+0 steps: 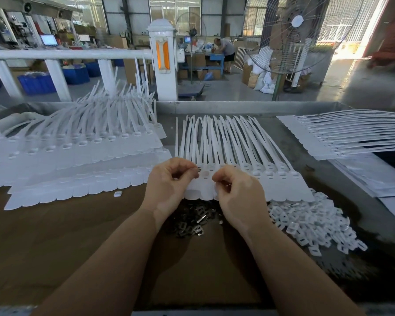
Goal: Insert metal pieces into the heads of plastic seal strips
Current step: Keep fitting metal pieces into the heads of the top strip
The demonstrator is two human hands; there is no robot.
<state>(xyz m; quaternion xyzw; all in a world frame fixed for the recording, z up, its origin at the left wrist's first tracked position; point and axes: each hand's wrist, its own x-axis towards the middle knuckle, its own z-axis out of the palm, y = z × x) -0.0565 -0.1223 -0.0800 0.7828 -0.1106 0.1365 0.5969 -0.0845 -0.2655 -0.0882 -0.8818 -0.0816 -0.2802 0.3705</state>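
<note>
A sheet of joined white plastic seal strips [281, 179] lies in front of me, heads toward me, tails fanning away. My left hand [169, 188] pinches a small metal piece [198, 170] at a strip head near the sheet's left end. My right hand [235, 192] hovers over the neighbouring heads with curled fingers, and something small and dark shows inside its fingers; I cannot tell what it is. A heap of dark metal pieces [196, 222] lies just below my hands on the brown board.
A heap of small white plastic caps [315, 226] lies at the right. Stacks of seal-strip sheets [73, 153] fill the left, and more sheets [342, 135] lie at the far right. One loose cap [118, 194] sits on the board. A standing fan [290, 37] and a white railing stand behind.
</note>
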